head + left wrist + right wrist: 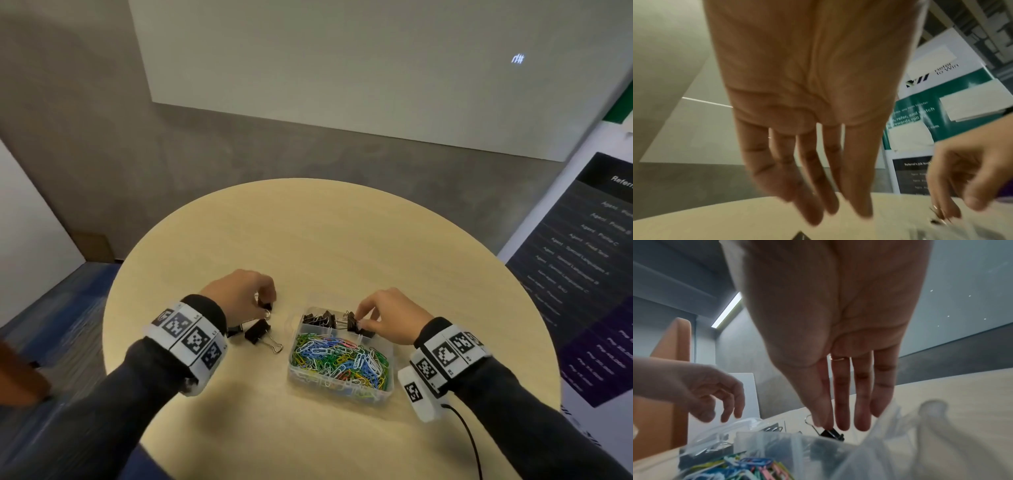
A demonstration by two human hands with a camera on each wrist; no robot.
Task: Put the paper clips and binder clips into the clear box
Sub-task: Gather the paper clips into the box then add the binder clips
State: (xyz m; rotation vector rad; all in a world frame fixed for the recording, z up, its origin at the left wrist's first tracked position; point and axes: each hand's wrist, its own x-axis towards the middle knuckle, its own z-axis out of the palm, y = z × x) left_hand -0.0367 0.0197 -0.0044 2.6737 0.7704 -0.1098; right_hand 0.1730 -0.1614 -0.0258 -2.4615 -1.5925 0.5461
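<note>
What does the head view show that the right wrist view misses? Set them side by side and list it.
Only the head view: the binder clip lying loose on the table, the left hand pinching another clip, and the whole round table.
Only the right wrist view: a ring on the right hand and a ceiling light strip.
Both: the right hand holding a binder clip over the clear box, and the coloured paper clips inside it.
</note>
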